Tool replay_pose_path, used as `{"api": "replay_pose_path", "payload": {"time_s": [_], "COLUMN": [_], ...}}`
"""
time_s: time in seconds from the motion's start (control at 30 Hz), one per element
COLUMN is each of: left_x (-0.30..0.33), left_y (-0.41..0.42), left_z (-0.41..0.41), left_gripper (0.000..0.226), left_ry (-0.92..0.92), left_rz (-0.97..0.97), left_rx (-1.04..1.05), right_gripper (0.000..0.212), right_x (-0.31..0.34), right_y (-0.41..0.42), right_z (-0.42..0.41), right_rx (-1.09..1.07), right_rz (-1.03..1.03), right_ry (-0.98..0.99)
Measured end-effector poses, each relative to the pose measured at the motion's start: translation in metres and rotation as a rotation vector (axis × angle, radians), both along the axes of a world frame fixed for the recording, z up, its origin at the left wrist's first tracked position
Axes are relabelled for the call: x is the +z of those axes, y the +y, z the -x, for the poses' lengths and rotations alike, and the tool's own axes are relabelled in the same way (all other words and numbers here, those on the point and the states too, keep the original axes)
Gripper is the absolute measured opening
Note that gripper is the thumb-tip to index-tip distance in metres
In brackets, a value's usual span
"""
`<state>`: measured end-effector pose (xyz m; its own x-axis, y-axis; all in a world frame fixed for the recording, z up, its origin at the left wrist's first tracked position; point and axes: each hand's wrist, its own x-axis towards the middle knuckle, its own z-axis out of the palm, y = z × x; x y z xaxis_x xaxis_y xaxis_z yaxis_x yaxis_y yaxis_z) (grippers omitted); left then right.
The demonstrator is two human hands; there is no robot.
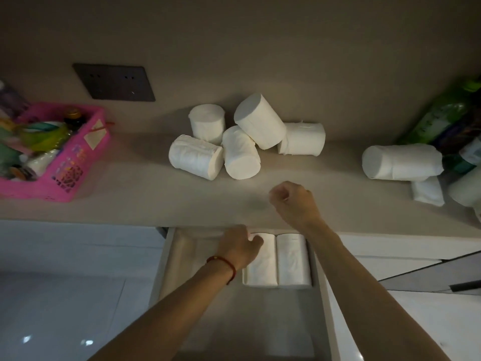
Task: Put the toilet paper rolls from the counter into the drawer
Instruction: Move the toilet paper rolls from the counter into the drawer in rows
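Several white toilet paper rolls (240, 156) lie in a heap at the back of the beige counter (145, 194). Another roll (400, 162) lies on its side at the right. Below the counter's front edge the drawer (162, 261) stands open, with two rolls (292, 259) lying side by side at its back right. My left hand (238, 246) is down in the drawer, fingers resting on the left one of those two rolls. My right hand (294, 203) hovers above the counter in front of the heap, fingers curled in and holding nothing.
A pink basket (70, 165) full of bottles and small items stands at the counter's left. Green packaging (442, 115) and more white rolls (466, 188) crowd the right end. A dark wall socket plate (114, 82) sits behind. White cabinet fronts (65, 282) flank the drawer.
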<state>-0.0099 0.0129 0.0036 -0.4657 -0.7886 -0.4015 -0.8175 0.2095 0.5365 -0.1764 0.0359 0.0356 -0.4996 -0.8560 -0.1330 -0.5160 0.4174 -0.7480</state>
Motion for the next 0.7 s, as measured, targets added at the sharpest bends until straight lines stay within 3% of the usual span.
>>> {"api": "replay_pose_path", "payload": {"time_s": [0.07, 0.13, 0.27, 0.37, 0.53, 0.7], "left_x": [0.024, 0.043, 0.062, 0.062, 0.057, 0.044], "left_y": [-0.022, -0.044, -0.088, -0.100, -0.098, -0.089], "left_z": [-0.002, 0.001, 0.026, 0.042, 0.040, 0.021], "left_gripper": [0.019, 0.014, 0.043, 0.054, 0.039, 0.056], "left_ry": [0.107, 0.228, 0.281, 0.248, 0.364, 0.436], "left_rz": [0.119, 0.208, 0.291, 0.247, 0.258, 0.031], "left_rx": [0.101, 0.208, 0.233, 0.163, 0.355, 0.521], "right_gripper": [0.017, 0.027, 0.044, 0.035, 0.036, 0.036], "right_x": [0.006, 0.010, 0.021, 0.023, 0.018, 0.006], "right_y": [-0.025, -0.046, -0.083, -0.098, -0.092, -0.064], "right_z": [-0.002, -0.003, -0.003, -0.009, -0.011, -0.013], "right_rx": [-0.030, -0.070, -0.069, -0.036, -0.135, -0.193], "right_rz": [0.036, 0.083, 0.082, 0.029, 0.051, -0.036], "right_ry": [0.002, -0.007, -0.147, -0.374, -0.437, -0.479]}}
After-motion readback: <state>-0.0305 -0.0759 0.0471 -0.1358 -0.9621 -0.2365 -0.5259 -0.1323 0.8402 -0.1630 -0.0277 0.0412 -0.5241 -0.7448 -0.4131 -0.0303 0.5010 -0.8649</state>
